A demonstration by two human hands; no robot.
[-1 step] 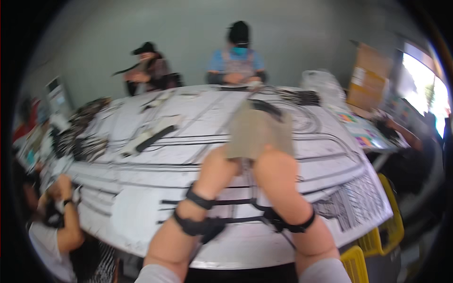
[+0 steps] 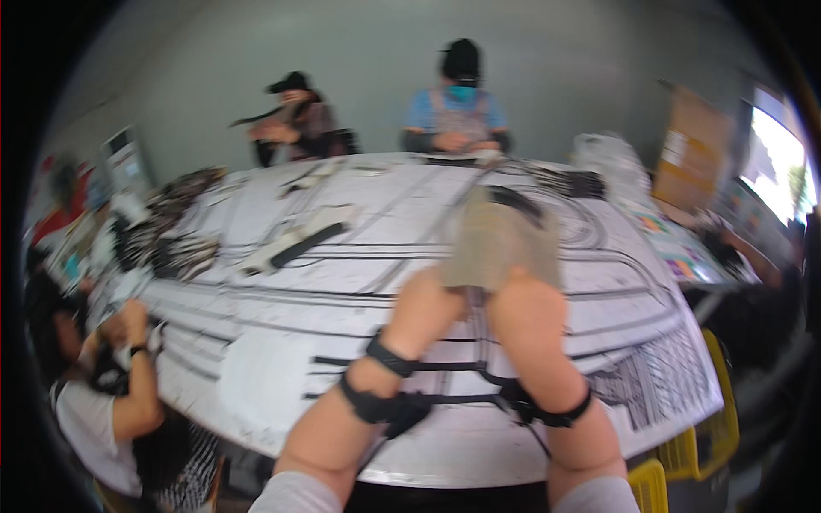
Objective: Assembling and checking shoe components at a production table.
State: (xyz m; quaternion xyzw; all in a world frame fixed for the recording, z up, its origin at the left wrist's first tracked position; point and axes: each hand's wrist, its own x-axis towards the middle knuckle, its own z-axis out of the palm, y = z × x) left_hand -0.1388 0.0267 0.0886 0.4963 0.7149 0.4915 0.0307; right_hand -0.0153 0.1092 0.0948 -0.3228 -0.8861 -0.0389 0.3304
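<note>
Both my arms reach forward over the table, holding up a beige-grey flat piece (image 2: 505, 248) that looks like cloth or thin board, blurred by motion. A curved black strip (image 2: 515, 203) shows at its far upper edge. My left hand (image 2: 434, 295) grips its lower left side, with the fingers hidden behind it. Closed on the lower right side is my right hand (image 2: 528, 295), its fingers mostly hidden too. Black straps (image 2: 389, 355) circle both wrists and forearms. Left of the piece lies a pale strip with a black band (image 2: 308, 246) on the table.
The white table (image 2: 265, 376) bears black lines and bands. Stacks of dark and pale pieces (image 2: 175, 231) lie at its left; more dark strips (image 2: 569, 181) lie at the far right. Co-workers sit across and at the left. Yellow crates (image 2: 684, 457) stand at the lower right.
The whole view has shifted, so the table and people appear farther right. My hands keep hold of the beige-grey piece, which has scarcely moved relative to the table.
</note>
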